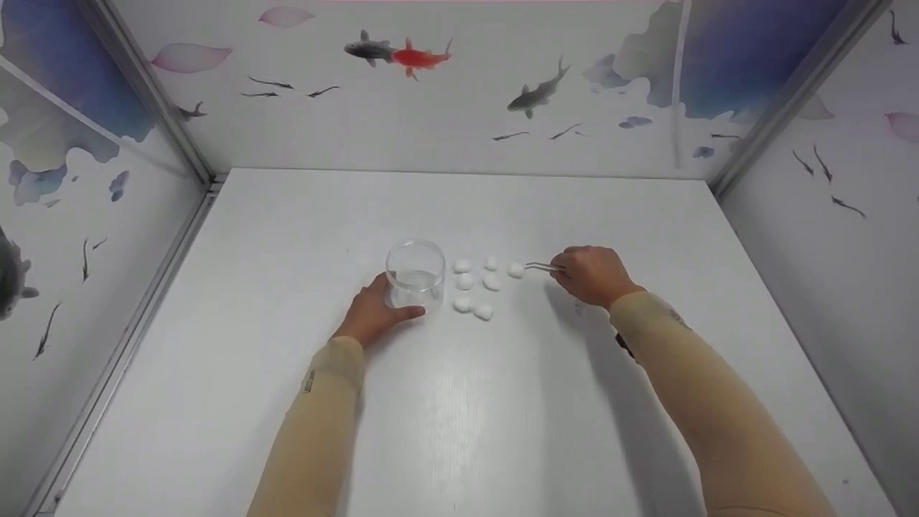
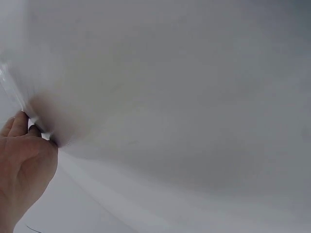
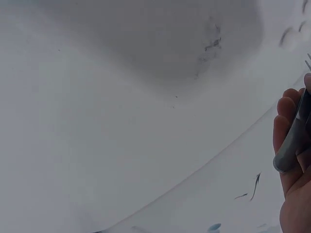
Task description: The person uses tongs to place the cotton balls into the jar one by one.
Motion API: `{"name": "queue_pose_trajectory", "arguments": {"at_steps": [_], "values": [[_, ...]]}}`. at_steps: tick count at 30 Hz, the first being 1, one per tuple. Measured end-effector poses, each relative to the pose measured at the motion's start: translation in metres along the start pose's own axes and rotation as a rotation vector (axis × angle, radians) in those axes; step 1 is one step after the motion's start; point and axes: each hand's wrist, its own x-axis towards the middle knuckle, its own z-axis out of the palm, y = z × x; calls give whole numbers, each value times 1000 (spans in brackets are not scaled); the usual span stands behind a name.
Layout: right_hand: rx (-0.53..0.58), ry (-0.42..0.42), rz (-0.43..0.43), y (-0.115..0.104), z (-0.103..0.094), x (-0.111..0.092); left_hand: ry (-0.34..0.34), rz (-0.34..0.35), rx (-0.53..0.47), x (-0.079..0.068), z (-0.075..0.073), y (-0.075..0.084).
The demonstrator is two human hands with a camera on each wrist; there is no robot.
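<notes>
A clear round jar (image 1: 416,267) stands upright on the white table, and my left hand (image 1: 372,316) grips it low on its left side, thumb across the front. Several white cotton balls (image 1: 491,283) lie in a loose group just right of the jar. My right hand (image 1: 594,275) holds metal tweezers (image 1: 540,266), whose tips point left, right at the rightmost cotton ball (image 1: 516,271). In the right wrist view the rounded grey end of the tweezers (image 3: 288,156) lies against the palm. The left wrist view catches the left hand (image 2: 26,160) at the edge of the jar.
The white table (image 1: 459,431) is bounded by a printed back wall (image 1: 459,129) with painted fish and by side panels left and right. Metal frame posts (image 1: 797,100) rise at the back corners.
</notes>
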Motion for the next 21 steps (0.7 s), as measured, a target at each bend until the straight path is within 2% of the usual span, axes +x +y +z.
{"name": "queue_pose_trajectory", "arguments": {"at_steps": [7, 21], "values": [[9, -43, 5, -6, 8, 4, 2, -12, -1, -1, 1, 1], [5, -40, -26, -8, 16, 6, -9, -11, -3, 2, 1, -4]]}}
